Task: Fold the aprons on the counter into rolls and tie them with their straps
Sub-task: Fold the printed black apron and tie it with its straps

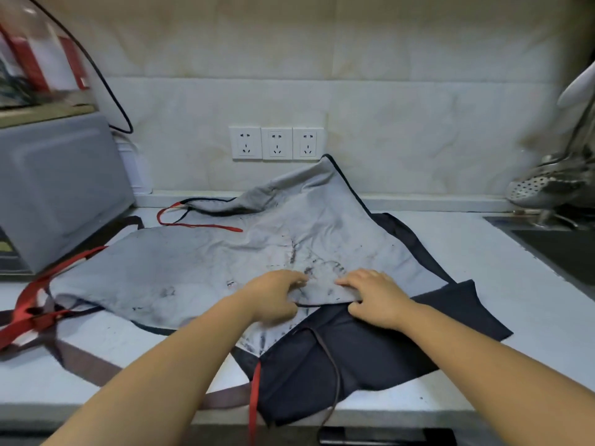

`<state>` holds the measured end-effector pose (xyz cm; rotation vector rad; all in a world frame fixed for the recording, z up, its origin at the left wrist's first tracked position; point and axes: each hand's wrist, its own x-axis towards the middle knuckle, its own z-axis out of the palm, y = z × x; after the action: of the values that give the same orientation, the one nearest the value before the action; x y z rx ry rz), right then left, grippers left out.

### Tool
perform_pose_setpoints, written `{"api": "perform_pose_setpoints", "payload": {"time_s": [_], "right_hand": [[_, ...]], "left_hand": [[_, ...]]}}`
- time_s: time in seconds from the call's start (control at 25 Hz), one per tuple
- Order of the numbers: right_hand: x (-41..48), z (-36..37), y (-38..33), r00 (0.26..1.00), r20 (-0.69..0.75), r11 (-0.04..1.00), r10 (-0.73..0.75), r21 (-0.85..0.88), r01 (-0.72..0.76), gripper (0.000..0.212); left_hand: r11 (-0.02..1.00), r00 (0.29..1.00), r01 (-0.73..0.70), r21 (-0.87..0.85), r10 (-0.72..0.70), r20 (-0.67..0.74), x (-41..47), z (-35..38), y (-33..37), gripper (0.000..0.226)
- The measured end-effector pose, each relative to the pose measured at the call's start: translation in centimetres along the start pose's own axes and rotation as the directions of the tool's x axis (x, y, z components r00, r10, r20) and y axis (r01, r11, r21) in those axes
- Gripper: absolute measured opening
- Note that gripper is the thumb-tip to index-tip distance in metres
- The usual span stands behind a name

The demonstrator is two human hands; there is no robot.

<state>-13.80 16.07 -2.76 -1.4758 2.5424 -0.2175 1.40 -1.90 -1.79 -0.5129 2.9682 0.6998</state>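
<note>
Evidently starting the first fold, left hand (273, 297) and right hand (373, 297) pinched the near hem of the grey apron (193, 262) under curled fingers (351, 280), atop a navy apron (370, 355) on the surface (483, 252); rolling it away from the fingers looked the next call.

Two aprons — grey apron (193, 262), navy apron (370, 355); three sockets (277, 143); left hand (273, 297), right hand (375, 297).

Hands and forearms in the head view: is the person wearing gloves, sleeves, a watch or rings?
No. The left hand and right hand are ungloved, and the left forearm and right forearm are bare back to the frame's lower edge: no sleeve shows. No watch, bracelet or ring shows on the wrists or visible fingers.
</note>
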Motion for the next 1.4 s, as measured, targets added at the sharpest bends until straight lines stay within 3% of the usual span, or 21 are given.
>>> {"api": "perform_pose_setpoints", "payload": {"time_s": [0.08, 0.12, 0.2, 0.24, 0.32, 0.36, 0.44, 0.52, 0.56, 0.64, 0.72, 0.76, 0.8, 0.88, 0.96, 1.04, 1.16, 1.24, 1.28, 1.36, 1.4], "right_hand": [[-0.6, -1.6, -0.5, 0.99, -0.141, 1.0, 0.02, -0.019, -0.023, 0.022], [-0.7, -2.7, -0.8, 0.982, -0.181, 0.998, 0.048, -0.019, -0.052, 0.018], [-0.8, -5.7, -1.6, 0.987, -0.139, 0.996, 0.084, 0.04, -0.08, 0.019], [-0.5, -7.3, -1.8, 0.993, -0.079, 0.993, 0.086, 0.086, -0.079, 0.019], [1.3, -9.7, -2.2, 0.997, -0.001, 0.994, 0.076, 0.075, -0.076, 0.017], [2.5, -10.1, -2.2, 0.996, 0.001, 0.996, 0.092, 0.018, -0.092, 0.015], [4.2, -9.5, -2.0, 0.984, -0.066, 0.976, 0.166, -0.13, -0.173, 0.011], [4.7, -6.7, -1.8, 0.956, -0.236, 0.948, 0.172, -0.223, -0.226, 0.026], [4.6, -5.2, -2.0, 0.933, -0.329, 0.955, 0.145, -0.202, -0.22, 0.029], [4.7, -2.7, -2.4, 0.896, -0.429, 0.984, 0.118, -0.072, -0.164, 0.032], [4.9, -1.2, -2.3, 0.899, -0.418, 0.992, 0.128, 0.047, -0.119, 0.034], [5.0, -0.7, -2.1, 0.899, -0.417, 0.991, 0.132, 0.075, -0.111, 0.035], [4.9, -0.5, -1.8, 0.895, -0.424, 0.99, 0.136, 0.08, -0.113, 0.035], [4.5, -0.5, -1.0, 0.886, -0.445, 0.991, 0.13, 0.036, -0.127, 0.036], [4.1, -0.3, -0.3, 0.884, -0.453, 0.992, 0.111, -0.008, -0.128, 0.036], [3.6, 0.0, -0.1, 0.869, -0.482, 0.993, 0.11, 0.019, -0.115, 0.039], [3.4, 0.2, -0.6, 0.828, -0.543, 0.989, 0.142, 0.102, -0.103, 0.044], [3.7, 0.1, -0.9, 0.842, -0.511, 0.985, 0.173, 0.111, -0.135, 0.049], [3.7, 0.3, -0.9, 0.87, -0.455, 0.982, 0.188, 0.082, -0.169, 0.053], [3.9, 1.2, -0.8, 0.925, -0.317, 0.976, 0.207, 0.003, -0.217, 0.058], [4.0, 1.7, -0.7, 0.941, -0.259, 0.973, 0.216, -0.019, -0.229, 0.059]], "left_hand": [[0.998, 0.992, 0.056, 0.039, -0.051, -0.119, -1.0, -0.7, 0.1, 0.025], [0.997, 0.99, 0.073, -0.003, -0.073, -0.124, -1.5, -1.5, 0.0, 0.015], [0.937, 0.992, 0.124, -0.325, -0.11, 0.063, -2.7, -3.8, -0.3, 0.012], [0.846, 0.973, 0.192, -0.498, -0.097, 0.209, -3.5, -5.3, -0.4, 0.012], [0.76, 0.947, 0.278, -0.588, -0.112, 0.302, -3.9, -7.6, -1.1, 0.01], [0.829, 0.958, 0.269, -0.49, -0.178, 0.223, -3.4, -8.1, -1.8, 0.008], [0.95, 0.948, 0.279, -0.142, -0.296, -0.114, -2.3, -7.3, -3.2, 0.015], [0.966, 0.912, 0.224, -0.127, -0.254, -0.324, -2.6, -5.5, -3.2, 0.017], [0.971, 0.93, 0.139, -0.194, -0.196, -0.311, -3.1, -5.0, -2.9, 0.018], [0.97, 0.995, 0.062, -0.233, -0.078, -0.059, -4.3, -4.5, -1.5, 0.04], [0.998, 0.976, 0.056, -0.034, -0.047, 0.214, -4.8, -3.7, 0.1, 0.077], [0.995, 0.958, 0.041, 0.096, -0.066, 0.278, -5.0, -3.3, 0.7, 0.089], [0.984, 0.952, 0.027, 0.175, -0.078, 0.295, -4.9, -2.8, 1.1, 0.091], [0.987, 0.959, 0.043, 0.156, -0.084, 0.27, -4.5, -2.6, 1.6, 0.066], [0.988, 0.971, 0.063, 0.142, -0.093, 0.221, -3.8, -3.2, 1.5, 0.028], [0.989, 0.98, 0.107, 0.106, -0.123, 0.155, -3.1, -5.0, 0.9, 0.008], [0.969, 0.97, 0.243, -0.042, -0.244, -0.012, -2.3, -8.1, -1.1, 0.013], [0.913, 0.916, 0.376, 0.16, -0.341, -0.209, -1.7, -9.1, -2.6, 0.023], [0.833, 0.871, 0.463, 0.302, -0.365, -0.33, -1.5, -8.8, -3.2, 0.03], [0.673, 0.812, 0.554, 0.49, -0.305, -0.498, -1.7, -7.2, -3.7, 0.046], [0.661, 0.827, 0.516, 0.545, -0.216, -0.52, -1.7, -6.0, -3.5, 0.053]]}}
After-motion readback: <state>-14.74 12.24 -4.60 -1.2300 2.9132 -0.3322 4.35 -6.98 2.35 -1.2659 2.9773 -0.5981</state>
